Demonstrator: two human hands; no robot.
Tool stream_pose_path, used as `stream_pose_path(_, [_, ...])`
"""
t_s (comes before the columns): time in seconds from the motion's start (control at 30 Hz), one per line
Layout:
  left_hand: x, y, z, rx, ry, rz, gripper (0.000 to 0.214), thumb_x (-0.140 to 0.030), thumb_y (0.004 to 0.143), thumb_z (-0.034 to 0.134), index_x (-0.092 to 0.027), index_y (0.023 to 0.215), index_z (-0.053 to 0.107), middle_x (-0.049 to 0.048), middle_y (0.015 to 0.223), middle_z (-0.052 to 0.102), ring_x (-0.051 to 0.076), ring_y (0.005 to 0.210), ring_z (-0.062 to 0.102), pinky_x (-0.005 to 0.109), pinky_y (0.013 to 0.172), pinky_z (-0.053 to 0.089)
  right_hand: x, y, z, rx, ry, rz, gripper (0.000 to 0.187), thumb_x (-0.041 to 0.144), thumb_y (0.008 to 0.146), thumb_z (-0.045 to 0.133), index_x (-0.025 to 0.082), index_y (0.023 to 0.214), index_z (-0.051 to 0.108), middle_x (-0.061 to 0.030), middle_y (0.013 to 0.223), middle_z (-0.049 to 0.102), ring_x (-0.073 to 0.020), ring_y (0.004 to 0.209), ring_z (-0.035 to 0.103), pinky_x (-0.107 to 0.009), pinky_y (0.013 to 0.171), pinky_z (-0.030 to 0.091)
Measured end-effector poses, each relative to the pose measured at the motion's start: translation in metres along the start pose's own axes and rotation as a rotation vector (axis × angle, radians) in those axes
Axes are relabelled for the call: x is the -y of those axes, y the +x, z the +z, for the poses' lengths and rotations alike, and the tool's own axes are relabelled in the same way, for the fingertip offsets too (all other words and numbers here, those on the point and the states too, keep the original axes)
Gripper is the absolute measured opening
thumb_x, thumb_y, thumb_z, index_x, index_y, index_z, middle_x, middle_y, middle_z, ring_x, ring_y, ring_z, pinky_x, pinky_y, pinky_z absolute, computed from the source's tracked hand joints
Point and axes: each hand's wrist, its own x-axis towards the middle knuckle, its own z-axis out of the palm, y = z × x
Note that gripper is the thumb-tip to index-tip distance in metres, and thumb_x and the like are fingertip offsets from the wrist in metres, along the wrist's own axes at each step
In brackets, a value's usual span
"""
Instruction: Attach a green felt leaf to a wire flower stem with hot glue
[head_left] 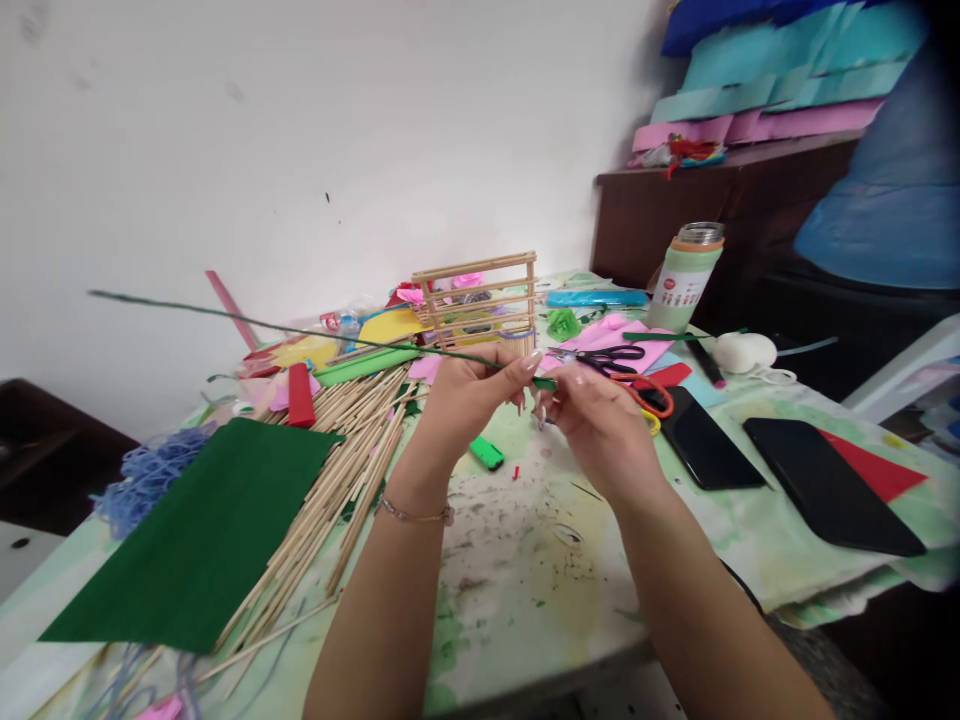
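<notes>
Before you spreads the stained desk (525,610), with a dark green sheet (202,540) on its left side and a bundle of thin wooden sticks (322,500) along the sheet's right edge. Near the wall stands a stick frame (480,264); farther right are a pale green bottle (682,285) and two black phones (832,485). Your left hand (476,400) and right hand (604,430) both pinch a long green stem (300,328) near one end, above the desk's middle, its free length reaching leftward. Below them lies a small bright green object (486,453)

A stem (337,336) spans above the table (525,620), sticks (334,490) left, phones (709,440) right, rack (474,265) behind.
</notes>
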Motion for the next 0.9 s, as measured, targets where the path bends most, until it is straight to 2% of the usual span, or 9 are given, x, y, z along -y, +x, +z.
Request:
stream_pose_path(0.07, [-0.002, 0.0, 0.001, -0.036, 0.006, 0.009, 0.029, -0.037, 0.073, 0.075, -0.017, 0.056, 0.063, -0.0022, 0.048, 0.055, 0.007, 0.047, 0.048, 0.021, 0.05, 0.038, 0.002, -0.001, -0.005, -0.026, -0.258, -0.254, 0.024, 0.037, 0.09, 0.053, 0.021, 0.081, 0.068, -0.0028, 0.076, 0.061, -0.0163, 0.073, 0.057, -0.034, 0.07, 0.046])
stream_pose_path(0.13, [-0.003, 0.0, 0.002, -0.06, -0.003, 0.016, 0.029, -0.036, 0.073, 0.074, -0.016, 0.055, 0.063, -0.0022, 0.047, 0.055, 0.007, 0.047, 0.048, 0.021, 0.05, 0.038, 0.003, -0.001, -0.009, -0.062, -0.542, -0.518, 0.016, 0.028, 0.09, 0.054, 0.022, 0.094, 0.068, -0.0053, 0.088, 0.064, -0.0189, 0.083, 0.058, -0.036, 0.074, 0.047])
stream_pose_path(0.17, [-0.004, -0.001, 0.002, -0.068, -0.013, 0.018, 0.029, -0.035, 0.073, 0.074, -0.016, 0.055, 0.063, -0.0024, 0.047, 0.055, 0.006, 0.047, 0.047, 0.021, 0.05, 0.038, 0.004, 0.0, -0.011, -0.08, -0.659, -0.637, 0.018, 0.023, 0.087, 0.057, 0.023, 0.102, 0.066, -0.0067, 0.096, 0.064, -0.0203, 0.088, 0.059, -0.037, 0.074, 0.048])
stream_pose_path(0.27, [-0.005, -0.002, 0.003, -0.071, -0.056, -0.009, 0.028, -0.034, 0.071, 0.074, -0.016, 0.054, 0.061, -0.0027, 0.047, 0.054, 0.006, 0.046, 0.046, 0.021, 0.05, 0.037, 0.003, 0.002, -0.012, -0.072, -0.936, -0.885, 0.042, 0.015, 0.08, 0.062, 0.025, 0.12, 0.056, -0.0092, 0.111, 0.062, -0.0237, 0.101, 0.058, -0.039, 0.078, 0.05])
stream_pose_path(0.33, [-0.005, -0.003, 0.005, -0.067, -0.082, -0.058, 0.028, -0.032, 0.069, 0.074, -0.016, 0.052, 0.059, -0.0026, 0.047, 0.053, 0.006, 0.046, 0.046, 0.022, 0.05, 0.037, 0.0, 0.004, -0.012, -0.057, -1.086, -0.991, 0.045, 0.011, 0.08, 0.061, 0.027, 0.121, 0.054, -0.0084, 0.111, 0.063, -0.0232, 0.103, 0.058, -0.041, 0.083, 0.049])
stream_pose_path(0.4, [-0.005, -0.004, 0.007, -0.067, -0.092, -0.111, 0.028, -0.031, 0.068, 0.074, -0.016, 0.051, 0.058, -0.0026, 0.047, 0.052, 0.007, 0.047, 0.046, 0.022, 0.051, 0.038, -0.003, 0.006, -0.012, -0.082, -1.167, -1.069, 0.044, 0.008, 0.081, 0.06, 0.029, 0.119, 0.053, -0.0064, 0.107, 0.064, -0.0213, 0.099, 0.06, -0.04, 0.085, 0.048])
stream_pose_path(0.57, [-0.006, -0.005, 0.012, -0.074, -0.094, -0.171, 0.032, -0.032, 0.07, 0.072, -0.016, 0.048, 0.056, -0.0024, 0.047, 0.05, 0.006, 0.047, 0.044, 0.023, 0.051, 0.036, -0.007, 0.005, -0.015, -0.159, -1.176, -1.192, 0.035, 0.006, 0.079, 0.064, 0.028, 0.105, 0.06, -0.0045, 0.098, 0.066, -0.0191, 0.09, 0.061, -0.036, 0.078, 0.048])
stream_pose_path(0.9, [-0.009, -0.007, 0.011, -0.108, -0.043, -0.158, 0.032, -0.03, 0.072, 0.071, -0.016, 0.047, 0.057, -0.0026, 0.044, 0.051, 0.007, 0.045, 0.044, 0.022, 0.049, 0.036, -0.006, 0.004, -0.018, -0.225, -1.147, -1.153, 0.024, 0.011, 0.08, 0.066, 0.029, 0.096, 0.062, -0.0028, 0.095, 0.064, -0.019, 0.088, 0.06, -0.035, 0.074, 0.045])
